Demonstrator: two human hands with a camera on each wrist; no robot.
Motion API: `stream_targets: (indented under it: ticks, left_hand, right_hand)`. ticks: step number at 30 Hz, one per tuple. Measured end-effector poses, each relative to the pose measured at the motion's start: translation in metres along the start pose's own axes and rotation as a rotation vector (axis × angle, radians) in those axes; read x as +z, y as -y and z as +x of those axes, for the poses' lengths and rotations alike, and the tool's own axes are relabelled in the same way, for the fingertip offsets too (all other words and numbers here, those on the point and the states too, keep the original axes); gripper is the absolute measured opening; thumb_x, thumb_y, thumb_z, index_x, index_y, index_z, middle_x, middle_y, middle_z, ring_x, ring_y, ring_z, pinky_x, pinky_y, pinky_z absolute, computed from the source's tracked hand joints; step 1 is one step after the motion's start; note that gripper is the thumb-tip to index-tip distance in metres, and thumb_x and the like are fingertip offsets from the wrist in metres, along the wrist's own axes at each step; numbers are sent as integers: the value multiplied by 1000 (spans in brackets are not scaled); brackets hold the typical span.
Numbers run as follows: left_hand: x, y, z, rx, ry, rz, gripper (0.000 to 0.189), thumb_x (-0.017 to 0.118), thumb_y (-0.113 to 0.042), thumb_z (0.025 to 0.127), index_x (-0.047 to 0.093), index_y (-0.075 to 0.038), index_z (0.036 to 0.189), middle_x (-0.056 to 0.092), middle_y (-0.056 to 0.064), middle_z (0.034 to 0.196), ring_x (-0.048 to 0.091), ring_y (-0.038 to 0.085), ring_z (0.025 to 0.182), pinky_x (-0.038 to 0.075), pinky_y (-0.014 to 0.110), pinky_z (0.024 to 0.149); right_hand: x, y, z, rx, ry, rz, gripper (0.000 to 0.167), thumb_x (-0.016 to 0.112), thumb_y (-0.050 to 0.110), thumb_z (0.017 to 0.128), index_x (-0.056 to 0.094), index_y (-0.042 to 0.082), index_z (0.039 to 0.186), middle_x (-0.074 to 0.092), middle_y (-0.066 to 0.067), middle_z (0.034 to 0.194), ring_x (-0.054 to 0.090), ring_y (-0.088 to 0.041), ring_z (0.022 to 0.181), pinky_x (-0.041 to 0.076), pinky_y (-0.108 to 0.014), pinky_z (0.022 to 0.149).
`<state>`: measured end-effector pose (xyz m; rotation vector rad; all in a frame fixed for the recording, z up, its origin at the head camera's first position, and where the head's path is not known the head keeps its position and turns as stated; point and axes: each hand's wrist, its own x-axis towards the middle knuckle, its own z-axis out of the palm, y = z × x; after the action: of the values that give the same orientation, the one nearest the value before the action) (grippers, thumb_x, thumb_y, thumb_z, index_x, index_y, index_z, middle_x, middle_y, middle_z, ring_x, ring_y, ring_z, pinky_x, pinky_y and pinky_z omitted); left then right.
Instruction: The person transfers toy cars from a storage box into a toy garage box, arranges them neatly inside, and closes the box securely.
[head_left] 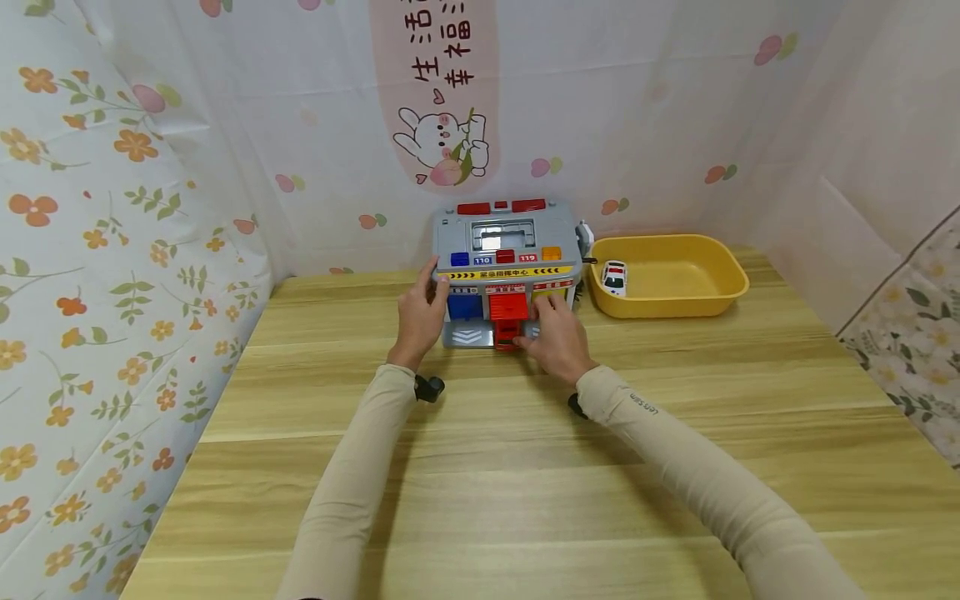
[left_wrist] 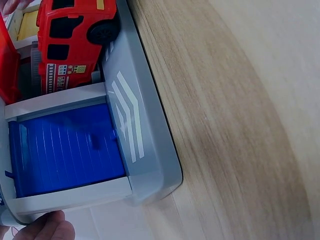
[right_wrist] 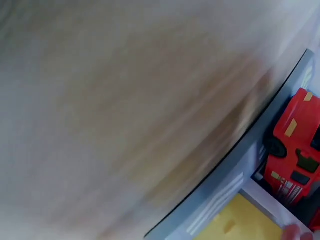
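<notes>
Moving the red truck (head_left: 507, 334), protruding from the toy garage (head_left: 506, 272) just beside the right hand (head_left: 558, 337), whose grip I cannot tell, seems the step, while the left hand (head_left: 420, 321), thumb spread, touches the garage, the next move likely needing straight alignment.

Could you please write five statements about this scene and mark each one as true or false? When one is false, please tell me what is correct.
1. The red toy truck is partly inside the middle doorway of the toy station. True.
2. The blue door is raised. False: it is down, closing its doorway.
3. The white toy car is in the yellow bin. True.
4. The yellow bin stands to the left of the toy station. False: it stands to the right, as the person sees it.
5. The left hand touches the toy station at its left side. True.
</notes>
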<state>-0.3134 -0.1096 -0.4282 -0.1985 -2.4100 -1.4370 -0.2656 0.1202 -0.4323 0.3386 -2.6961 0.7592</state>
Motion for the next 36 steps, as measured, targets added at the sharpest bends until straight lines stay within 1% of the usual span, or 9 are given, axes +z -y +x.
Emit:
stream_targets:
  ticks: [5, 8, 11, 14, 18, 23, 30, 34, 36]
  left_hand:
    - [0, 1, 0, 4, -7, 0, 51, 45, -35, 106, 44, -16, 152, 70, 17, 111, 63, 25, 99, 55, 43, 98]
    - [0, 2, 0, 6, -6, 0, 51, 45, -36, 105, 44, -16, 152, 69, 17, 106, 61, 25, 95, 55, 42, 94]
    - [-1, 2, 0, 7, -6, 2, 51, 45, -36, 105, 44, -16, 152, 68, 16, 100, 60, 24, 91, 55, 40, 88]
    - [-1, 1, 0, 2, -3, 5, 51, 45, -37, 105, 44, -17, 153, 67, 15, 98, 59, 24, 89, 54, 39, 86]
    - [-1, 0, 0, 3, -3, 5, 52, 45, -37, 105, 44, -18, 153, 67, 16, 100, 59, 25, 92, 55, 41, 90]
    - [-1, 0, 1, 11, -10, 11, 50, 45, -36, 105, 45, -17, 152, 66, 15, 100, 60, 24, 91, 54, 40, 90]
    - [-2, -1, 1, 16, -8, 17, 50, 46, -34, 105, 45, -17, 152, 63, 12, 94, 58, 23, 88, 52, 35, 86]
    - [-2, -1, 1, 3, -3, 15, 50, 46, -35, 105, 45, -17, 152, 65, 14, 98, 59, 25, 91, 54, 38, 88]
    - [-2, 0, 0, -3, -2, 15, 50, 46, -35, 106, 44, -18, 153, 68, 15, 104, 62, 25, 94, 55, 41, 92]
  right_hand:
    - [0, 2, 1, -45, -68, -34, 55, 93, 17, 69, 53, 2, 104, 47, -15, 112, 47, -32, 106, 53, -45, 79]
    - [0, 3, 1, -63, -121, -62, 65, 94, 16, 66, 53, 0, 113, 44, -18, 119, 40, -35, 114, 53, -46, 85]
    - [0, 3, 2, -83, -160, -86, 79, 96, 18, 64, 50, -1, 125, 39, -22, 130, 35, -39, 120, 47, -49, 97]
    - [-1, 3, 4, -106, -165, -99, 92, 96, 20, 63, 45, 2, 137, 31, -25, 143, 29, -42, 131, 37, -55, 109]
    - [-5, 1, 8, -144, -144, -121, 103, 96, 22, 64, 37, 7, 147, 23, -25, 155, 18, -44, 143, 28, -60, 112]
    - [-10, -1, 16, -185, -121, -156, 103, 95, 24, 66, 35, 11, 149, 27, -25, 154, 16, -45, 147, 25, -63, 109]
    - [-8, -5, 31, -157, -152, -224, 97, 90, 20, 70, 35, 8, 149, 25, -26, 153, 17, -45, 146, 23, -62, 112]
    - [-7, -10, 38, -137, -143, -235, 97, 89, 19, 71, 33, 7, 149, 23, -25, 154, 17, -44, 145, 22, -62, 113]
    - [-7, -12, 39, -137, -124, -230, 98, 90, 22, 71, 32, 9, 149, 22, -25, 155, 17, -44, 146, 22, -62, 114]
